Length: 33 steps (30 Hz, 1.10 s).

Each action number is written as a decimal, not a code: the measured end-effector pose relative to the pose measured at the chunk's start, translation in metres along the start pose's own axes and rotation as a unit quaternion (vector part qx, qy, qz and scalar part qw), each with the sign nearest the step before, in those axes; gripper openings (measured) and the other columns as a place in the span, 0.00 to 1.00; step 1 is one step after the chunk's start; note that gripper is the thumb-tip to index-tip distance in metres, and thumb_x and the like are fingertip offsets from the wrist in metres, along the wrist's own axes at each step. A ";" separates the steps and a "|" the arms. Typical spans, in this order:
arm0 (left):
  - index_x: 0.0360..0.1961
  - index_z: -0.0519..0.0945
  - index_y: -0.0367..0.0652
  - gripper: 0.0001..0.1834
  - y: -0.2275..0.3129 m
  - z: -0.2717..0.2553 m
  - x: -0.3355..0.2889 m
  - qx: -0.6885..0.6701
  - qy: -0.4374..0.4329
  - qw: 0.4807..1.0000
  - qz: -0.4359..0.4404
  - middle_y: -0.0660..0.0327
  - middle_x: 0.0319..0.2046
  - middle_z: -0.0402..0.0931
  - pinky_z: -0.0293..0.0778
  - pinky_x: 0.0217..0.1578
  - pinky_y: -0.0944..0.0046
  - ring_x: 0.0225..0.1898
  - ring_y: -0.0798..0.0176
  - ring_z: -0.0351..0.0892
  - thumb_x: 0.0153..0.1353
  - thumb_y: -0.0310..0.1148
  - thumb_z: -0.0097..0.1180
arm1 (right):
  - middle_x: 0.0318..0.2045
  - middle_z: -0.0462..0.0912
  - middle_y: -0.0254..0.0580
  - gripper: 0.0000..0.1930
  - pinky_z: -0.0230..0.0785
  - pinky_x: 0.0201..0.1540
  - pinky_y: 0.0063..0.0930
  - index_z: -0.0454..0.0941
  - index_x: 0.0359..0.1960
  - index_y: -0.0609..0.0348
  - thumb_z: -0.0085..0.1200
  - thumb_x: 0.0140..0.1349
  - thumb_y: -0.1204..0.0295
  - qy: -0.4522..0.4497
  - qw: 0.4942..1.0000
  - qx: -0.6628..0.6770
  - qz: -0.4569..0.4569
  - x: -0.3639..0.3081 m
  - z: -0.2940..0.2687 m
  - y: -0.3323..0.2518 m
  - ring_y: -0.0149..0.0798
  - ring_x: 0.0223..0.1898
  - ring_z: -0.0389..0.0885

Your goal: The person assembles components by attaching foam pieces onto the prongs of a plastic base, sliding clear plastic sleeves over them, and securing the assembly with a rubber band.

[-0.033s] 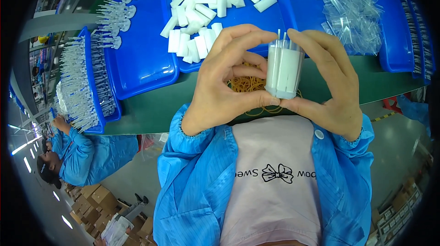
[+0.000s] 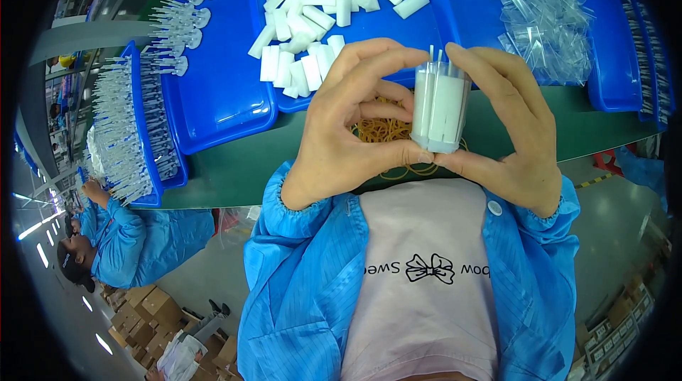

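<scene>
Between my two hands stands a small clear plastic assembly point(image 2: 446, 110) with white block-shaped pieces and thin upright rods inside, on a pale base. My left hand point(image 2: 348, 118) grips its left side, with the thumb at the base and the index finger by the top. My right hand point(image 2: 515, 122) holds the other side in the same way, thumb tips nearly meeting under it. Two rod ends stick up past the top rim. Behind the left fingers lies a heap of tan rubber bands point(image 2: 383, 130), partly hidden.
A blue tray point(image 2: 369, 26) holds white foam-like blocks point(image 2: 305, 8). Clear plastic pieces point(image 2: 547, 22) fill another at right. On the left, white stemmed parts point(image 2: 121, 118) stand packed beside a blue tray point(image 2: 220, 100). A co-worker in blue point(image 2: 153, 239) sits left of the green table point(image 2: 234, 175).
</scene>
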<state>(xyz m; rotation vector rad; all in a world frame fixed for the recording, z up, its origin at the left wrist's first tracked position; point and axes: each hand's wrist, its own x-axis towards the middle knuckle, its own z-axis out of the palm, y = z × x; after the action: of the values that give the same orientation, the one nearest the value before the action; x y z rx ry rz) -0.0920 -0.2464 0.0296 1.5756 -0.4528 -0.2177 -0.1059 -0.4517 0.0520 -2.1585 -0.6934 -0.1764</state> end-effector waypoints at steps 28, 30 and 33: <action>0.52 0.68 0.41 0.19 0.007 0.015 0.011 -0.468 -0.013 0.841 -0.271 0.60 0.38 0.73 0.74 0.40 0.65 0.36 0.63 0.76 0.59 0.28 0.54 | 0.52 0.73 0.49 0.39 0.64 0.55 0.39 0.63 0.58 0.62 0.66 0.39 0.79 0.017 0.995 0.007 -0.100 0.014 0.030 -0.004 0.49 0.55 0.70; 0.49 0.69 0.41 0.17 0.010 0.013 0.013 -0.497 -0.017 0.819 -0.286 0.61 0.36 0.74 0.74 0.38 0.66 0.36 0.64 0.76 0.58 0.28 0.55 | 0.52 0.73 0.49 0.41 0.64 0.55 0.39 0.62 0.59 0.62 0.66 0.38 0.80 0.032 0.997 0.007 -0.069 0.014 0.028 -0.008 0.49 0.54 0.71; 0.45 0.71 0.41 0.14 0.002 0.012 0.010 -0.548 -0.038 0.777 -0.308 0.62 0.34 0.74 0.75 0.36 0.66 0.34 0.65 0.77 0.58 0.28 0.56 | 0.52 0.73 0.49 0.43 0.66 0.54 0.37 0.59 0.61 0.62 0.66 0.38 0.80 0.017 0.999 0.027 -0.042 0.015 0.020 -0.009 0.49 0.54 0.71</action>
<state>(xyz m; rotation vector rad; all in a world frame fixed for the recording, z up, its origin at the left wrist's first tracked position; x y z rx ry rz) -0.0878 -0.2615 0.0320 0.4856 0.1818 -0.8788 -0.1008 -0.4257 0.0510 -2.0717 -0.7618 -0.2366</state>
